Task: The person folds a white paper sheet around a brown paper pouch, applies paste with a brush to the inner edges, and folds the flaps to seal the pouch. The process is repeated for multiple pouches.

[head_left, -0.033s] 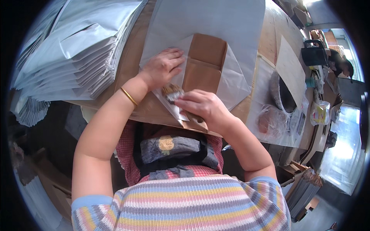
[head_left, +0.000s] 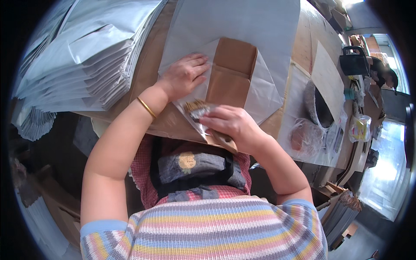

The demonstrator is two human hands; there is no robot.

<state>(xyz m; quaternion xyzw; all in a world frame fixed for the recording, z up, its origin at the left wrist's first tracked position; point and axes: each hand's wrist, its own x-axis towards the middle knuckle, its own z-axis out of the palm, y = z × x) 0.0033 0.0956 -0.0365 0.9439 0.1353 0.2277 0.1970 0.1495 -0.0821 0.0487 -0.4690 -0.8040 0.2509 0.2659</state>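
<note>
Bristle brush (head_left: 199,112) over folded paper (head_left: 264,91)

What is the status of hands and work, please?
Left hand resting on white paper flap. Right hand gripping brush. Paper stack at left, apart from both hands.

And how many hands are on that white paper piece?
2: the left hand rests left of the brown panel; the right hand grips a brush nearer the body.
</note>
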